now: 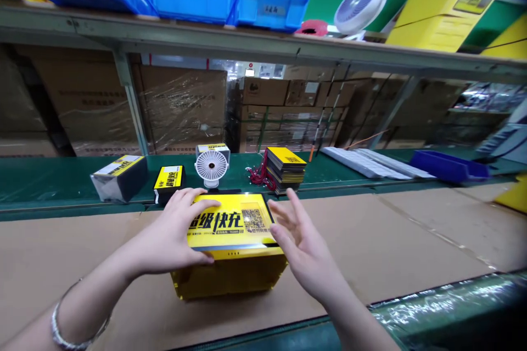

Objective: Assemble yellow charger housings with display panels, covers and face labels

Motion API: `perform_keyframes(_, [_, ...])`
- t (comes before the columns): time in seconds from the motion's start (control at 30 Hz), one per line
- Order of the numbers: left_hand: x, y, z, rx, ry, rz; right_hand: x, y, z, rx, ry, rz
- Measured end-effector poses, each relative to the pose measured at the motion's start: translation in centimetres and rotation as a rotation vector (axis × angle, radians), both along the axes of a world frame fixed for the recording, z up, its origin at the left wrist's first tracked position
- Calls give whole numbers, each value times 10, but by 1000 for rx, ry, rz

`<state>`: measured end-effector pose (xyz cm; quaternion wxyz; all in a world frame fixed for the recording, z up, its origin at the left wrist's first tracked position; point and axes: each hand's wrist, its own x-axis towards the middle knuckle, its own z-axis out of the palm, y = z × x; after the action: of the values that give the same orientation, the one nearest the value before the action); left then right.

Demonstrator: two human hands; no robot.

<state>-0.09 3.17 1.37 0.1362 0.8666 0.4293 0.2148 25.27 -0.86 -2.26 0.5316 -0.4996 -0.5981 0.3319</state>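
- The yellow box (pixel 230 279) sits near the middle of the cardboard (pixel 391 241), in front of the person, seemingly so both hands can reach its sides.
- The printed panel (pixel 224 238) lies on top of it, lettering facing the person.
- The left hand (pixel 167 233) grips the panel's left end, fingers across the top and thumb at the near edge, likely to steady it.
- The right hand (pixel 308 255) is open at the right end, perhaps guarding that side; whether its thumb touches cannot be told.
- Beyond, the small fan (pixel 211 167) stands upright on its base, between the black box (pixel 168 180) at left and the stack (pixel 287 162) at right.
- Red cords (pixel 263 173) hang at the stack's left, probably leaving its top flat.
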Motion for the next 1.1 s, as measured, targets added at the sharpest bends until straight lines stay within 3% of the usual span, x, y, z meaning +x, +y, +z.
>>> perform_keyframes(0.1, [0,13,-10,-93,-30,-41,16,13,-16,86,-376,-19])
perform_keyframes(0.17, [0,18,-16,-130,-46,-57,22,20,-23,55,-456,15])
perform_keyframes(0.43, [5,21,-20,-192,-62,-57,34,27,-27,-25,-371,79])
perform_keyframes(0.63, [10,24,-20,-190,-58,-35,45,30,-31,-49,-216,207])
perform_keyframes(0.83, [14,22,-24,-208,-121,25,47,35,-36,-84,-181,186])
perform_keyframes(1.1, [20,20,-23,-164,8,39,52,38,-41,-70,-146,226])
